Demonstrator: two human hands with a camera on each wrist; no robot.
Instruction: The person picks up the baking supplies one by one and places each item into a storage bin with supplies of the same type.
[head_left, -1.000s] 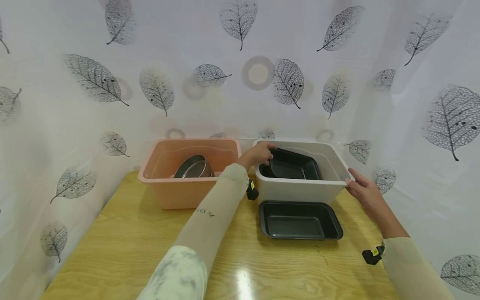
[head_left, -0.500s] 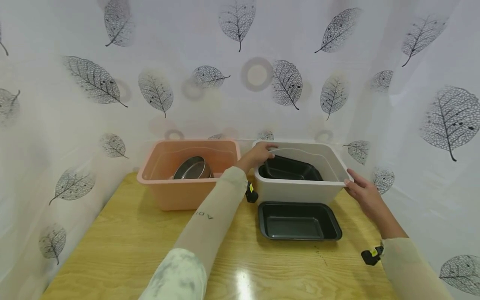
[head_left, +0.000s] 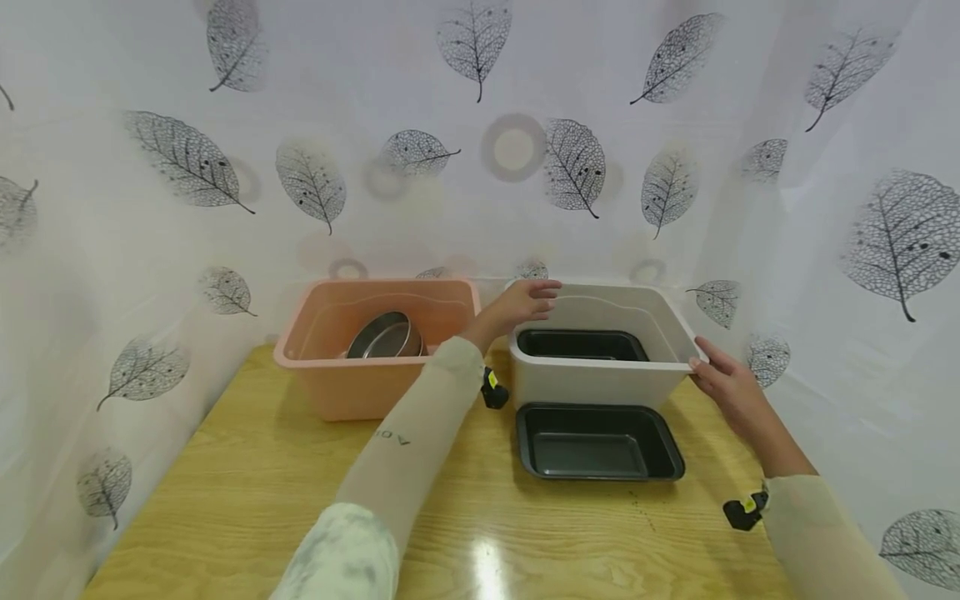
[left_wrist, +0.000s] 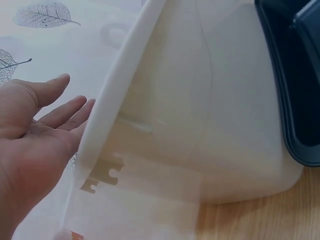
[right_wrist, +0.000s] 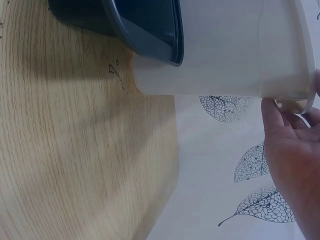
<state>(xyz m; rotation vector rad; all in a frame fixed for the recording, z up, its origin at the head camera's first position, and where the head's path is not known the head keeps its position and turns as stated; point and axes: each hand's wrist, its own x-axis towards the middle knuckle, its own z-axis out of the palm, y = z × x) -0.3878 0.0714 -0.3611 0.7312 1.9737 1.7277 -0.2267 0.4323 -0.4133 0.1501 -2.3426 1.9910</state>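
My left hand (head_left: 522,305) hovers over the left end of a white plastic bin (head_left: 585,382), its fingers extended and holding nothing. In the left wrist view the left hand (left_wrist: 42,132) appears beside the bin's rim with the palm showing. My right hand (head_left: 729,390) grips the right front corner of that bin's rim; the right wrist view shows the thumb below the rim. Inside the bin lies a dark loaf pan (head_left: 581,343), partly hidden by the front wall. Another dark loaf pan (head_left: 600,443) sits on the table, right against the bin's front.
An orange plastic bin (head_left: 360,390) stands left of the white one, with round metal cake tins (head_left: 388,335) leaning inside. Both bins are on a wooden table (head_left: 315,508). A leaf-printed curtain (head_left: 450,217) hangs behind and along both sides.
The loaf pan my left hand held tilted has dropped flat into the white bin. The left hand has let go and risen slightly. My right hand has stayed on the rim.
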